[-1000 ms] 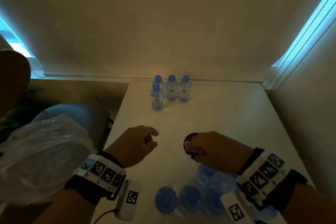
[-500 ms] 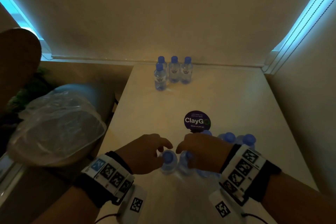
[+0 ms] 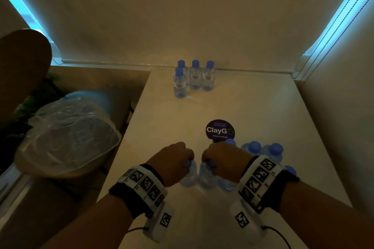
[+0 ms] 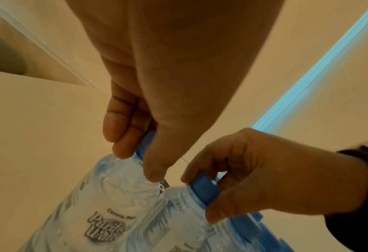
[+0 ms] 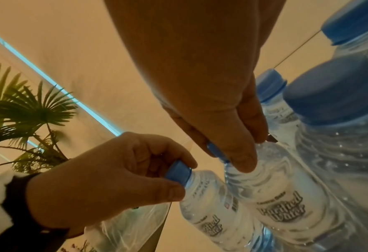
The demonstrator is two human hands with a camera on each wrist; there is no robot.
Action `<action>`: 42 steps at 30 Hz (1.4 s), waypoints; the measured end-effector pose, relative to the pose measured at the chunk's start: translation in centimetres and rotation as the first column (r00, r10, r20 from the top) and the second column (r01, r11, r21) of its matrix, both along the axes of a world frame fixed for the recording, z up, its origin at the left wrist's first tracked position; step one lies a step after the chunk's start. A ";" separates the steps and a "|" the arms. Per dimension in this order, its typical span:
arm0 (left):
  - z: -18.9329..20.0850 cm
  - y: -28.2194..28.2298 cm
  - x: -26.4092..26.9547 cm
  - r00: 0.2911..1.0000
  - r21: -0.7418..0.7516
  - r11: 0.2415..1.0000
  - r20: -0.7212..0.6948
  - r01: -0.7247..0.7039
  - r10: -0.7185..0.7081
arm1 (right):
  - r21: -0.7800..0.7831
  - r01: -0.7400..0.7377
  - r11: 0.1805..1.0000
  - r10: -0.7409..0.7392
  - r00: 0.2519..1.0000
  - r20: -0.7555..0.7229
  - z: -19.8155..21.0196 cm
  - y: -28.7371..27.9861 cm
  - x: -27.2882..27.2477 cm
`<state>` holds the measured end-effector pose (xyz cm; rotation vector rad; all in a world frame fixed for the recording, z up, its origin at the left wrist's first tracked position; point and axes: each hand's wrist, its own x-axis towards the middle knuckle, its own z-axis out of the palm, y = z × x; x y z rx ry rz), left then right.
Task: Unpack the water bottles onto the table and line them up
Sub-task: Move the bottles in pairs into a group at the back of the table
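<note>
Two water bottles stand side by side at the near-centre of the surface [image 3: 253,107], their bodies touching. Left bottle [image 3: 189,176] has its blue cap pinched btwn thumb & curled fingers of the left hand [image 3: 172,162]; left grip is closed round that cap. Right bottle [image 3: 205,177] is held the same way by the right hand [image 3: 224,157], w/ thumb & fingers curled over cap & neck; right grip is closed on it too. Both hands sit knuckles-up, close together but not touching. In the left wrist view the left bottle's label [image 4: 106,226] reads partly, text blurred; the right wrist view shows both labels, "Purified Water" roughly legible.

Just right of the held pair, more bottles [image 3: 263,152] cluster upright w/ blue caps; exact count can't be told, as the right wrist hides part of them. At the far end of the surface, near the wall, four bottles [image 3: 194,78] stand: three in a row & one in front of the leftmost.

A round purple sticker [image 3: 220,130] marked "ClayGo" lies flat just beyond the hands. Left of the surface, crumpled clear plastic wrap [image 3: 68,137] rests on a grey chair [image 3: 113,99]. Green palm-like plant [image 5: 21,110] shows in the right wrist view. Both wrists carry black bands w/ square-code markers.
</note>
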<state>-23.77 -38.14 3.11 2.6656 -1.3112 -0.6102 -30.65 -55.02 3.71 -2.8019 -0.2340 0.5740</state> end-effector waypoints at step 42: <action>0.3 -15.4 25.9 0.981 -0.331 0.937 0.111 -0.113 0.158 | 0.072 0.379 0.923 -0.385 0.896 0.222 1.5 -14.7 23.1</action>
